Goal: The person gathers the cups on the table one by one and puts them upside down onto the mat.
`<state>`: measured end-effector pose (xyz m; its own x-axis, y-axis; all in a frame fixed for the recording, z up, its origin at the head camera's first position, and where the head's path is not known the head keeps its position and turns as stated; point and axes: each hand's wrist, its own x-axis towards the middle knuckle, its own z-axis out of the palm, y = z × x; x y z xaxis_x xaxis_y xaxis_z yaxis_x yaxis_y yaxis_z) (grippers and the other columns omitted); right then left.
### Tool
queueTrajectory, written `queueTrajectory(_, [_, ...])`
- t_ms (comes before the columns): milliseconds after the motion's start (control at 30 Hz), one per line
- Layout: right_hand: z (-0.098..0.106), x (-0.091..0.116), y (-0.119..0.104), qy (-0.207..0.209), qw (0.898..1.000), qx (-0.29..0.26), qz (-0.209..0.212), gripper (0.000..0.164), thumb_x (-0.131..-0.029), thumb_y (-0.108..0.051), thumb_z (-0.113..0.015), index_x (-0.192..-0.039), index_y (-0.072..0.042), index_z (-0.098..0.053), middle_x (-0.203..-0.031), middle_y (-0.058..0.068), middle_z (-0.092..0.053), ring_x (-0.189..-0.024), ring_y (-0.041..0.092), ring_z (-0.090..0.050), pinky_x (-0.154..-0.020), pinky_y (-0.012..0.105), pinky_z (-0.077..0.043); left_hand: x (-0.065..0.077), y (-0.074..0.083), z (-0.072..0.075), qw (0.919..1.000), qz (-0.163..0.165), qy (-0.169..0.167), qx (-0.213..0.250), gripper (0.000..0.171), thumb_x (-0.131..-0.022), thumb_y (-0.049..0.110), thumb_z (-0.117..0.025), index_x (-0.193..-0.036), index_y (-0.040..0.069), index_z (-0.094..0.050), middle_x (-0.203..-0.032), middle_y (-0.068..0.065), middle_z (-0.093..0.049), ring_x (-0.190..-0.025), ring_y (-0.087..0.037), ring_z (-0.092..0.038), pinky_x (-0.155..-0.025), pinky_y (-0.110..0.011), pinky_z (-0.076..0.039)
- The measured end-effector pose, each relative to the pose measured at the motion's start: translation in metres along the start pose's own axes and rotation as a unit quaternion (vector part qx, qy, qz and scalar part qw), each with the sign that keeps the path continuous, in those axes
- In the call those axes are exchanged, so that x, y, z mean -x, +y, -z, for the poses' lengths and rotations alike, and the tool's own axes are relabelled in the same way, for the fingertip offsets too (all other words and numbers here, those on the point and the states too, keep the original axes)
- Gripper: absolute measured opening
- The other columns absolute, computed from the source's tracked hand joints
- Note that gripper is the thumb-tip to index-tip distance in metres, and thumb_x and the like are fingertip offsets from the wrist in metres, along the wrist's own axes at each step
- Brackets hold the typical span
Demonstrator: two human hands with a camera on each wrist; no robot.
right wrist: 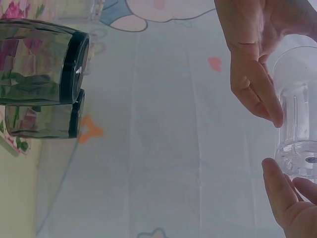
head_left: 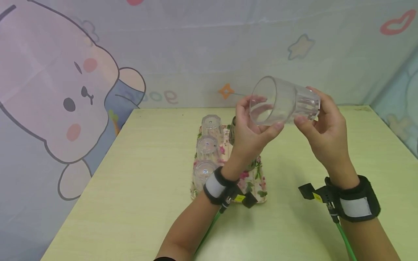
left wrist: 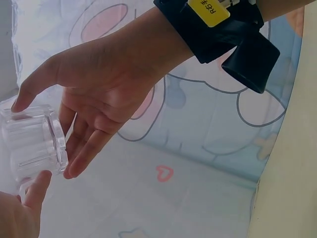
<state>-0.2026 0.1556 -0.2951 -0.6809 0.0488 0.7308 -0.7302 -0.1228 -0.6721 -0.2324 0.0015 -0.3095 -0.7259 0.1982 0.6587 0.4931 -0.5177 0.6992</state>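
Observation:
A clear drinking glass [head_left: 287,98] is held tilted almost on its side in the air, its mouth toward the left and its faceted base toward the right. My left hand [head_left: 249,132] grips it near the rim, with fingers behind and thumb in front. Around the base, the fingers and thumb of my right hand [head_left: 331,134] hold the other end. In the left wrist view the right hand [left wrist: 106,82] spans the ribbed base of the glass [left wrist: 32,144]. The right wrist view has the left hand's fingers [right wrist: 257,89] along the glass's side.
A floral tray [head_left: 261,190] lies on the pale table [head_left: 137,188]. Three clear glasses [head_left: 209,146] stand upside down along its left side. Green-tinted glasses [right wrist: 37,62] stand inverted on it too, mostly hidden behind my left arm in the head view. A printed curtain [head_left: 202,47] hangs behind.

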Motion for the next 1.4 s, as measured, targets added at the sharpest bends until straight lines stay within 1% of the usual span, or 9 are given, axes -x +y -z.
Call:
queueTrajectory(267, [0.001,0.000,0.001,-0.003,1.000,-0.020,0.000,0.052,-0.082,0.008,-0.061,-0.132,0.004,-0.050,-0.120,0.010,-0.057,-0.103,0.018,-0.056,-0.084,0.014,-0.055,0.003,0.000,0.001,0.9999,0.008,0.002,-0.012,0.064,-0.078,0.001,-0.061,-0.131,0.000,-0.025,-0.132,-0.011,-0.039,-0.119,-0.006,-0.049,-0.074,-0.016,-0.056])
queueTrajectory(400, [0.002,-0.001,0.002,-0.005,1.000,-0.029,0.007,0.050,-0.081,0.010,-0.060,-0.129,0.004,-0.052,-0.117,0.009,-0.059,-0.101,0.017,-0.057,-0.081,0.015,-0.056,0.003,0.000,0.001,0.9999,0.015,-0.001,-0.008,0.064,-0.079,0.001,-0.061,-0.132,0.003,-0.026,-0.131,-0.004,-0.041,-0.119,-0.004,-0.049,-0.075,-0.016,-0.055])
queueTrajectory(500, [0.002,-0.002,0.002,-0.003,0.999,-0.034,0.018,0.048,-0.080,0.011,-0.061,-0.128,0.005,-0.053,-0.116,0.008,-0.061,-0.099,0.015,-0.058,-0.079,0.016,-0.057,0.003,0.001,0.001,0.9998,0.019,-0.001,-0.009,0.064,-0.079,0.003,-0.062,-0.132,0.005,-0.026,-0.131,-0.002,-0.041,-0.118,-0.002,-0.049,-0.076,-0.016,-0.055])
queueTrajectory(733, [0.001,-0.002,0.002,0.012,0.998,-0.046,0.033,0.048,-0.078,0.011,-0.064,-0.125,0.007,-0.055,-0.113,0.010,-0.063,-0.094,0.016,-0.060,-0.073,0.017,-0.059,0.001,0.004,0.002,0.9995,0.021,-0.003,-0.025,0.069,-0.079,0.016,-0.067,-0.134,0.006,-0.027,-0.137,-0.018,-0.037,-0.118,-0.002,-0.049,-0.080,-0.018,-0.056])
queueTrajectory(900, [0.003,-0.003,0.001,0.026,0.998,-0.045,0.038,0.048,-0.076,0.012,-0.065,-0.123,0.008,-0.056,-0.111,0.010,-0.065,-0.092,0.016,-0.061,-0.073,0.018,-0.059,0.000,0.007,0.003,0.9985,0.036,-0.012,-0.038,0.070,-0.079,0.007,-0.065,-0.137,0.003,-0.026,-0.138,-0.021,-0.037,-0.119,-0.005,-0.049,-0.089,-0.023,-0.055])
queueTrajectory(1000, [0.005,-0.003,0.000,0.033,0.997,-0.052,0.038,0.048,-0.075,0.013,-0.066,-0.122,0.009,-0.057,-0.109,0.011,-0.065,-0.090,0.017,-0.061,-0.070,0.017,-0.059,-0.001,0.010,0.004,0.9972,0.044,-0.018,-0.058,0.072,-0.078,0.002,-0.065,-0.138,0.003,-0.026,-0.139,-0.016,-0.039,-0.121,-0.007,-0.050,-0.094,-0.025,-0.054])
queueTrajectory(1167, [0.009,-0.004,-0.003,0.039,0.998,-0.043,0.040,0.050,-0.073,0.012,-0.068,-0.122,0.010,-0.058,-0.108,0.011,-0.066,-0.088,0.017,-0.061,-0.070,0.017,-0.058,-0.003,0.015,0.006,0.9923,0.043,-0.026,-0.113,0.077,-0.077,0.001,-0.069,-0.141,0.009,-0.026,-0.139,-0.011,-0.040,-0.122,-0.012,-0.051,-0.099,-0.025,-0.052])
queueTrajectory(1267, [0.011,-0.005,-0.005,0.036,0.998,-0.037,0.039,0.051,-0.073,0.012,-0.068,-0.123,0.012,-0.056,-0.108,0.011,-0.065,-0.088,0.017,-0.061,-0.072,0.017,-0.058,-0.004,0.017,0.007,0.9898,0.034,-0.030,-0.135,0.081,-0.075,-0.002,-0.070,-0.141,0.011,-0.026,-0.139,-0.013,-0.039,-0.122,-0.015,-0.051,-0.101,-0.026,-0.051])
queueTrajectory(1400, [0.013,-0.005,-0.007,0.027,0.998,-0.037,0.035,0.052,-0.072,0.012,-0.068,-0.123,0.014,-0.055,-0.107,0.013,-0.065,-0.086,0.017,-0.062,-0.071,0.017,-0.058,-0.005,0.020,0.008,0.9880,0.019,-0.036,-0.149,0.085,-0.073,-0.003,-0.073,-0.142,0.010,-0.025,-0.139,-0.017,-0.038,-0.122,-0.010,-0.050,-0.103,-0.027,-0.050])
